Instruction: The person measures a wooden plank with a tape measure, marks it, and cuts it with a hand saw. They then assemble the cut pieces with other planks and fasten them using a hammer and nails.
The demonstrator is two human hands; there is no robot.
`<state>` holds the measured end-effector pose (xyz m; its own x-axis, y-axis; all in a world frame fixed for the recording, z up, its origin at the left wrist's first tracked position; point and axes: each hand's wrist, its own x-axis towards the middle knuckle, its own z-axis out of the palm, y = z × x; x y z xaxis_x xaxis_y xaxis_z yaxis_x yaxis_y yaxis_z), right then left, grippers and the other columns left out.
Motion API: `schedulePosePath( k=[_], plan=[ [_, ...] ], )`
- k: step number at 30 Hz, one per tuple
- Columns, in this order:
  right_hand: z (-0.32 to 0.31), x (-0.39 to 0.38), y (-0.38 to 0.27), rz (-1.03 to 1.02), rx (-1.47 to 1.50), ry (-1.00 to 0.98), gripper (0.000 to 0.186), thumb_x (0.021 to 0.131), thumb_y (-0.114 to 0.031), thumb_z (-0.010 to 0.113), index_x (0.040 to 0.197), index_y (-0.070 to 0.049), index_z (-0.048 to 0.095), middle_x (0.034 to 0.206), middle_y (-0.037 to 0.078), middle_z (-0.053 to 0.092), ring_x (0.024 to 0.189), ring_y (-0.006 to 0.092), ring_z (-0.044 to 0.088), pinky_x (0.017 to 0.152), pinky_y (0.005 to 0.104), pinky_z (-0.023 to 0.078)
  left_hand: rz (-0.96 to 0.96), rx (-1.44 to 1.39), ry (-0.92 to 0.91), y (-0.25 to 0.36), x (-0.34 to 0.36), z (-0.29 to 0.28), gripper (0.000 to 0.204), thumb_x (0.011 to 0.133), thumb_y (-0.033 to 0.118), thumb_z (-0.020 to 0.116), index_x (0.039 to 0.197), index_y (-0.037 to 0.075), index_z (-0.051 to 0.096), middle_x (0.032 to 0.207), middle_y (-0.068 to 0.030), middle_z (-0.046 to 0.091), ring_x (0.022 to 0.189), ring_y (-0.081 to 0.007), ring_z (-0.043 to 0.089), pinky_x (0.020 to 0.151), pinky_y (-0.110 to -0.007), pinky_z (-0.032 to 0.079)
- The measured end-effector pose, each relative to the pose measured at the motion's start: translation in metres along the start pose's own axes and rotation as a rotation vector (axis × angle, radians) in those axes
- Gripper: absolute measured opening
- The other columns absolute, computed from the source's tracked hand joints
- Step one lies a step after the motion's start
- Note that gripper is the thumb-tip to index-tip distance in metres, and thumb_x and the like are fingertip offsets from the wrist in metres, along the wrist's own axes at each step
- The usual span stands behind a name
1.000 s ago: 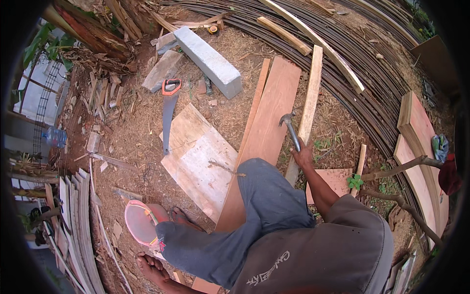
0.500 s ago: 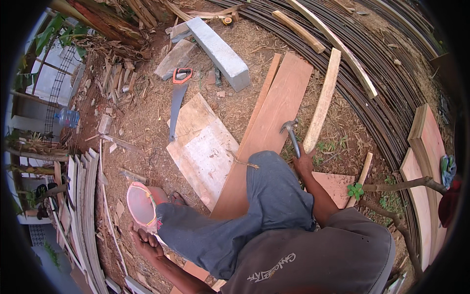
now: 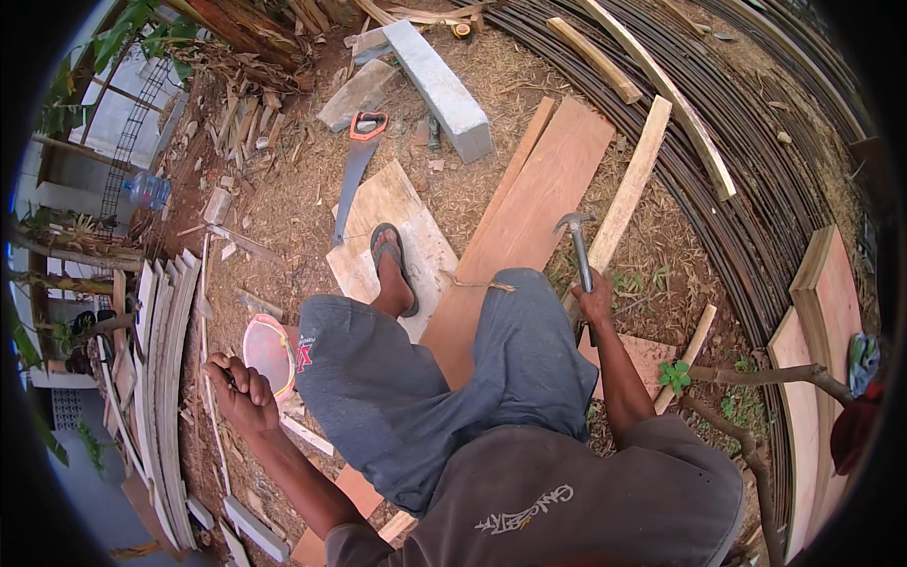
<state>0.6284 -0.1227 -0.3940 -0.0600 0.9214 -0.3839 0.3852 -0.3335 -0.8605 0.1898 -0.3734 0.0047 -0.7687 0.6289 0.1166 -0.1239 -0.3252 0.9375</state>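
My right hand [image 3: 595, 302] grips a claw hammer [image 3: 580, 248] by its handle, with the metal head pointing away from me. Beneath and beside the hammer lie a long brown plywood strip [image 3: 543, 194] and a pale timber batten [image 3: 631, 184]. To the left, my left hand [image 3: 244, 389] is raised with its fingers curled closed; a small dark thing seems to show between them, too small to name. Just past that hand is a pink-rimmed bucket [image 3: 268, 354], partly hidden by my knee. My sandalled foot [image 3: 392, 272] rests on a stained plywood board [image 3: 430, 248].
A handsaw [image 3: 352, 180] with an orange handle lies across the board's far corner. Beyond sits a grey concrete block [image 3: 430, 80], with a tape measure [image 3: 461, 31] behind it. Long steel rods [image 3: 727, 241] curve along the right. Planks [image 3: 170, 378] stand at left; a branch [image 3: 770, 375] juts in at right.
My left hand has risen, moving up and left beside the bucket. My left foot has stepped forward onto the stained board. The hammer has shifted slightly up and right, still in my right hand.
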Motion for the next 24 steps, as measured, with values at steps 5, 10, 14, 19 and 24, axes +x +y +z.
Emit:
schedulePosePath(
  k=[5, 10, 14, 19, 24],
  plan=[
    [-0.034, 0.033, 0.026, 0.151, -0.052, 0.403, 0.049, 0.083, -0.026, 0.077, 0.124, -0.002, 0.065, 0.107, 0.017, 0.064, 0.095, 0.0338, 0.065, 0.088, 0.0451, 0.050, -0.182, 0.028, 0.078, -0.037, 0.037, 0.008, 0.032, 0.112, 0.038, 0.042, 0.096, 0.012, 0.051, 0.063, 0.0005, 0.040, 0.037, -0.0076, 0.028, 0.032, -0.022, 0.027],
    [-0.068, 0.057, 0.062, 0.315, -0.335, 0.574, 0.041, 0.085, -0.028, 0.075, 0.115, 0.000, 0.068, 0.094, 0.020, 0.071, 0.096, 0.0369, 0.069, 0.088, 0.0473, 0.051, -0.432, 0.069, -0.014, -0.122, 0.120, 0.053, 0.029, 0.110, 0.036, 0.045, 0.101, 0.010, 0.055, 0.059, 0.0023, 0.037, 0.036, -0.0070, 0.028, 0.033, -0.022, 0.023],
    [-0.080, 0.102, 0.032, 0.019, -0.672, 0.687, 0.070, 0.085, -0.025, 0.075, 0.144, 0.002, 0.050, 0.125, 0.026, 0.063, 0.101, 0.0444, 0.067, 0.092, 0.0497, 0.051, -0.533, 0.262, -0.401, -0.185, 0.196, 0.128, 0.034, 0.109, 0.041, 0.049, 0.102, 0.009, 0.057, 0.056, 0.0045, 0.033, 0.037, -0.0043, 0.025, 0.033, -0.022, 0.022],
    [-0.022, 0.238, -0.043, 0.092, 0.023, 0.232, 0.079, 0.090, -0.031, 0.075, 0.153, 0.000, 0.039, 0.138, 0.028, 0.057, 0.125, 0.0370, 0.058, 0.106, 0.0426, 0.046, -0.530, 0.671, -0.945, -0.318, 0.279, 0.253, 0.046, 0.104, 0.049, 0.056, 0.089, 0.006, 0.065, 0.059, 0.0034, 0.042, 0.048, -0.0047, 0.036, 0.045, -0.024, 0.028],
    [0.053, 0.300, -0.047, 0.494, 0.298, 0.255, 0.083, 0.091, -0.041, 0.074, 0.148, 0.009, 0.041, 0.135, 0.023, 0.062, 0.125, 0.0322, 0.060, 0.106, 0.0407, 0.045, -0.136, 1.277, -1.415, -0.490, 0.294, 0.331, 0.059, 0.096, 0.060, 0.061, 0.105, 0.003, 0.074, 0.076, -0.0144, 0.068, 0.070, -0.0287, 0.065, 0.068, -0.047, 0.050]
  ],
)
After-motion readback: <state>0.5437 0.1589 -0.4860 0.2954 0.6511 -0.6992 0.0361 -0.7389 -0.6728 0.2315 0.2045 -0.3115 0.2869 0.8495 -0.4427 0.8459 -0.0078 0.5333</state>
